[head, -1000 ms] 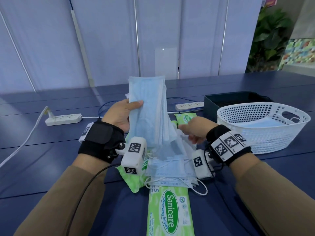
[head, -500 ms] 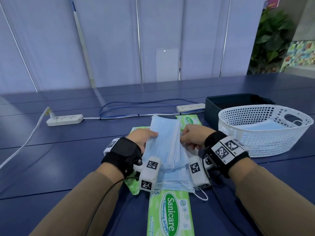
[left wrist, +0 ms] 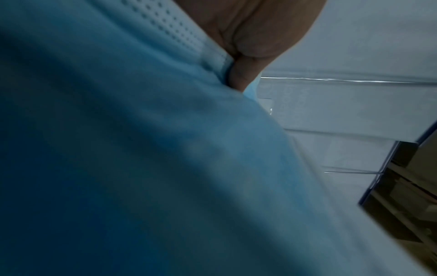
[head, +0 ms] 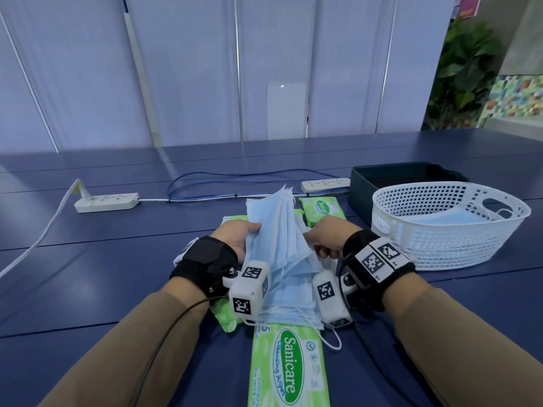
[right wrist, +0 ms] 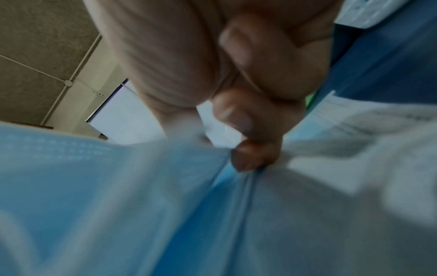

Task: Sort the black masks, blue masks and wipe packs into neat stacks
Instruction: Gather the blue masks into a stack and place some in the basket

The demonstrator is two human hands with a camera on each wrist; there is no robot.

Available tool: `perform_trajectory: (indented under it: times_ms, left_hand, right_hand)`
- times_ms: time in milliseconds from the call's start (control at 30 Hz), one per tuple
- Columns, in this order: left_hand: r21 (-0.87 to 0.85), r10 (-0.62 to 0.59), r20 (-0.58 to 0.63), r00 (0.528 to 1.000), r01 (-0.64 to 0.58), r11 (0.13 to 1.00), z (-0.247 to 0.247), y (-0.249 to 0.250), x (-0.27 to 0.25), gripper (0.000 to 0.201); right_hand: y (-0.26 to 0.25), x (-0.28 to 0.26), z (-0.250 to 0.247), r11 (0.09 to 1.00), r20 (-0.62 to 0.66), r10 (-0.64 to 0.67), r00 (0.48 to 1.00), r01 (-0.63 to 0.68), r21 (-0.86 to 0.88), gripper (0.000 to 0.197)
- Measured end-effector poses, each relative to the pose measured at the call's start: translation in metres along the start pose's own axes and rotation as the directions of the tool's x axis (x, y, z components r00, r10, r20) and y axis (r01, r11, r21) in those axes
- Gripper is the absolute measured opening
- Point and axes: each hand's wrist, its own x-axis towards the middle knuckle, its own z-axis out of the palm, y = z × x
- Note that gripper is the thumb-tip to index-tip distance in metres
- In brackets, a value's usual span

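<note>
A fanned bundle of blue masks [head: 276, 230] stands tilted over the table's middle. My left hand [head: 238, 236] grips its left edge, and the blue masks [left wrist: 141, 149] fill the left wrist view. My right hand [head: 323, 239] pinches the bundle's right side; in the right wrist view its fingertips [right wrist: 250, 155] press into the blue masks [right wrist: 118, 186]. More blue masks [head: 291, 304] lie flat under the wrists. A large green wipe pack [head: 288, 368] lies nearest me, a small wipe pack [head: 320, 210] lies beyond the bundle, and another green pack [head: 224, 315] pokes out under my left wrist.
A white mesh basket [head: 440, 251] with a blue mask [head: 449, 217] inside sits at the right. Behind it is a dark box [head: 390, 174]. Two power strips [head: 107, 202] [head: 324, 183] with cables lie further back on the blue table [head: 88, 274].
The mask bundle came down from raised height to just over the table, then tilted up slightly and fanned out. Both hands stayed on it.
</note>
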Motion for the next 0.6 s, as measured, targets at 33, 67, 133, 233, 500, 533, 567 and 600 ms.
perform_trajectory:
  times_ms: [33,67,133,233,500,533,567,600]
  left_hand:
    - [-0.005,0.003,0.009,1.0,-0.003,1.0,0.001,0.0,0.001,0.027]
    - [-0.01,0.014,0.017,1.0,-0.014,1.0,0.001,-0.001,0.001,0.025]
    - [-0.021,0.05,0.039,0.998,-0.049,0.999,0.002,-0.002,0.002,0.022]
    - [-0.143,0.184,0.093,0.978,-0.17,0.975,0.0,0.002,0.002,0.021]
    - [-0.273,0.419,0.017,0.908,-0.399,0.875,-0.007,0.02,-0.016,0.029]
    - [-0.238,0.432,0.053,0.9,-0.408,0.881,-0.001,0.019,-0.022,0.028]
    - [-0.219,0.433,0.101,0.896,-0.404,0.888,0.004,0.018,-0.022,0.025]
    - [-0.242,0.417,0.151,0.896,-0.376,0.895,0.008,0.017,-0.024,0.024]
  right_hand:
    - [-0.001,0.0,0.001,1.0,0.005,-0.011,1.0,0.011,-0.005,0.03]
    - [-0.001,-0.001,0.002,1.0,0.01,-0.029,1.0,0.029,0.007,0.028]
    - [-0.003,-0.001,0.001,0.996,0.0,-0.075,0.997,0.075,0.046,0.027]
    - [-0.004,0.001,-0.005,0.963,-0.107,-0.178,0.978,0.196,0.184,0.019]
    - [-0.015,-0.003,-0.026,0.776,-0.221,-0.221,0.95,0.308,0.55,0.012]
    - [-0.018,-0.005,-0.023,0.776,-0.164,-0.248,0.955,0.297,0.557,0.02]
    - [-0.02,-0.004,-0.02,0.782,-0.113,-0.273,0.955,0.289,0.552,0.028]
    - [-0.022,-0.004,-0.017,0.795,-0.078,-0.291,0.953,0.286,0.535,0.033]
